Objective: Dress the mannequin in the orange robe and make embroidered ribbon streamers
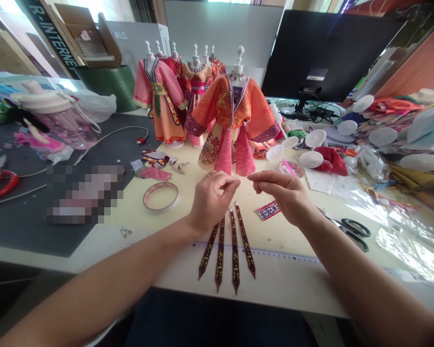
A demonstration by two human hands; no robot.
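Observation:
My left hand (215, 197) is raised over the table, thumb and forefinger pinched on something too small to make out. Facing it, my right hand (280, 190) is also closed in a pinch, its fingertips close to the left ones; what it holds is too small to tell. Beneath them lie several dark patterned ribbon strips (235, 255) with pointed ends, fanned side by side across a ruler (271, 254). A blue, white and red patterned piece (268, 210) is partly under my right hand. Just behind the hands stands a doll form in an orange and pink robe (226, 108).
Black-handled scissors (354, 229) lie right of my right forearm. A tape roll (161, 196) and fabric scraps (154, 164) are at left. More dressed doll forms (162, 91) stand behind, before a monitor (329, 53). Red-handled cutters (3, 183) lie far left; white discs (311, 159) and cloth crowd the right.

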